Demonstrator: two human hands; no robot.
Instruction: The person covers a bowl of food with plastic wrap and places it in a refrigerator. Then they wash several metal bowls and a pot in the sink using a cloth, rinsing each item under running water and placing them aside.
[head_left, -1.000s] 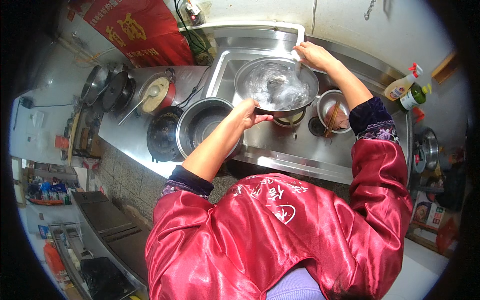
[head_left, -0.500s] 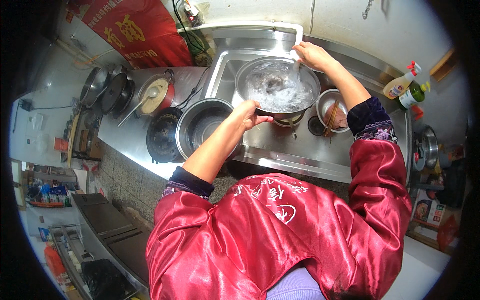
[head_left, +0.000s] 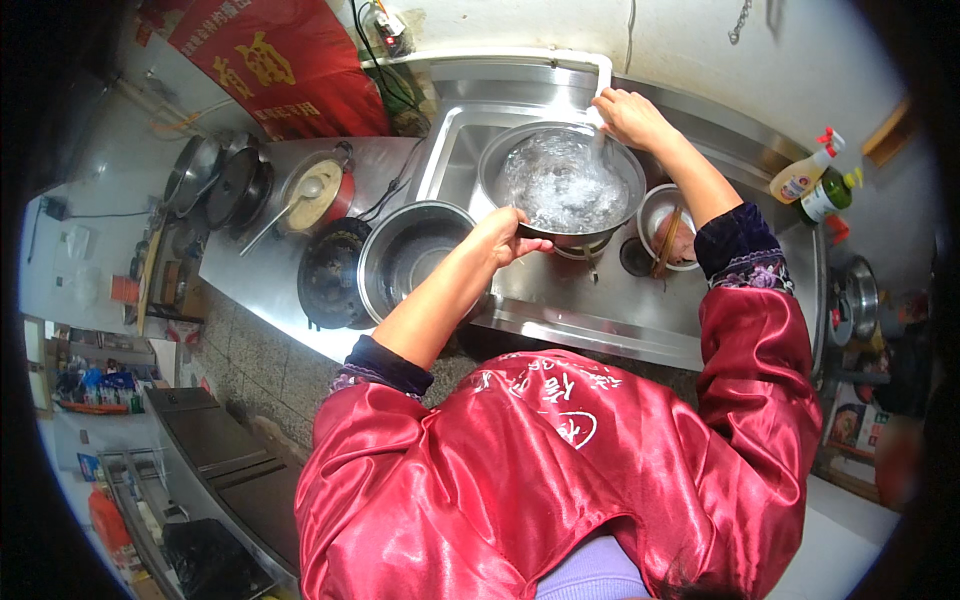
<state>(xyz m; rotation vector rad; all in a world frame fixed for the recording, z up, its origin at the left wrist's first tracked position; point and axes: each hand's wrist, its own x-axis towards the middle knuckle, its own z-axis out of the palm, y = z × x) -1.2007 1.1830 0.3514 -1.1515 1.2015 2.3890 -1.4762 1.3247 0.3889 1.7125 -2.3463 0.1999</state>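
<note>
My left hand [head_left: 508,236] grips the near rim of a large steel bowl [head_left: 562,185] held over the steel sink [head_left: 470,140]. Water foams and splashes inside the bowl. My right hand [head_left: 625,115] is at the bowl's far rim, closed around the white tap pipe [head_left: 600,75] where the water falls. I wear shiny red sleeves with dark patterned cuffs.
A big steel pot [head_left: 410,255] stands left of the sink beside a black wok [head_left: 330,275]. A red cooker with a ladle [head_left: 320,190] and stacked pans [head_left: 215,180] lie further left. A small bowl with chopsticks [head_left: 665,225] sits right; two bottles [head_left: 815,180] stand at the wall.
Water now runs into the bowl, and it holds more churning, foaming water than a second ago. Both hands have stayed in about the same places.
</note>
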